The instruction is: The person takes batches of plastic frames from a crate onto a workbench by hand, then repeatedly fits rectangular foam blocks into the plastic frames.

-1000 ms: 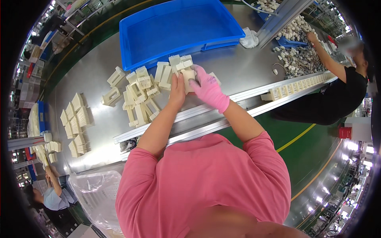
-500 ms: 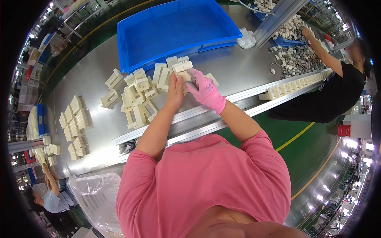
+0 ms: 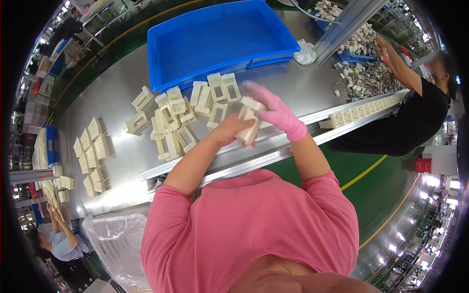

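Cream-coloured moulded plastic frame pieces [image 3: 250,122] are lifted clear of the brushed steel bench [image 3: 112,161], held between the bare left hand [image 3: 228,133] and the right hand in a pink glove [image 3: 273,108]. Both hands are closed on the pieces: the left cups them from below and the near side, while the pink-gloved fingers press down from above. Motion blur hides how many pieces are stacked there. They sit above the near edge of the bench, just right of the loose heap of matching cream frames [image 3: 181,117] and near of the empty blue plastic tray [image 3: 220,39]. By the look of it this is the gathering and squaring step. A sound next move would call for keeping both palms pressed so the pieces stay aligned, and choosing a bare patch of steel apart from the heap
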Motion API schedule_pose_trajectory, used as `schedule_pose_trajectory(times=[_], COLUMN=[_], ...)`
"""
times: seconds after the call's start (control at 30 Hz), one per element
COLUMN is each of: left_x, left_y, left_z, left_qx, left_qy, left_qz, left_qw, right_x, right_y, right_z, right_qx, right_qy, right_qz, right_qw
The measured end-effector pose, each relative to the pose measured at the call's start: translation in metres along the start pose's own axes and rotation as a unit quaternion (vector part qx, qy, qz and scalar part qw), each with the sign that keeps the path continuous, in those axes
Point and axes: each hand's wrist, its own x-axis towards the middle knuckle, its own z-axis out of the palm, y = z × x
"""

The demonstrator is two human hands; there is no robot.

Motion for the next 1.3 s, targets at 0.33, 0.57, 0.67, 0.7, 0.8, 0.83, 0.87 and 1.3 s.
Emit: schedule_pose_trajectory(times=[0.33, 0.57, 0.67, 0.7, 0.8, 0.83, 0.87, 1.3], left_x=[0.060, 0.088, 0.091, 0.092, 0.091, 0.089, 0.083, 0.076], left_y=[0.011, 0.009, -0.005, -0.017, -0.030, -0.023, -0.018, 0.016], left_z=[-0.091, -0.096, -0.102, -0.110, -0.123, -0.118, -0.112, -0.114], left_qx=[0.631, 0.793, 0.877, 0.878, 0.881, 0.872, 0.855, 0.719], left_qy=[0.272, 0.304, 0.310, 0.314, 0.340, 0.296, 0.252, 0.250], left_qz=[0.015, -0.071, 0.052, 0.054, 0.115, 0.120, 0.121, 0.029], left_qw=[0.726, 0.522, 0.362, 0.357, 0.307, 0.371, 0.436, 0.648], right_x=[-0.080, -0.037, 0.009, 0.018, 0.028, 0.023, 0.020, 0.029], right_y=[-0.015, 0.054, 0.097, 0.108, 0.138, 0.148, 0.143, 0.141], right_z=[-0.060, -0.073, -0.065, -0.057, -0.041, -0.037, -0.030, -0.039], right_qx=[-0.628, -0.582, -0.552, -0.553, -0.555, -0.576, -0.597, -0.558], right_qy=[0.035, 0.033, -0.102, -0.100, -0.164, -0.153, -0.147, -0.206], right_qz=[0.286, 0.180, 0.300, 0.294, 0.371, 0.335, 0.297, 0.308], right_qw=[0.723, 0.793, 0.771, 0.773, 0.726, 0.730, 0.731, 0.742])
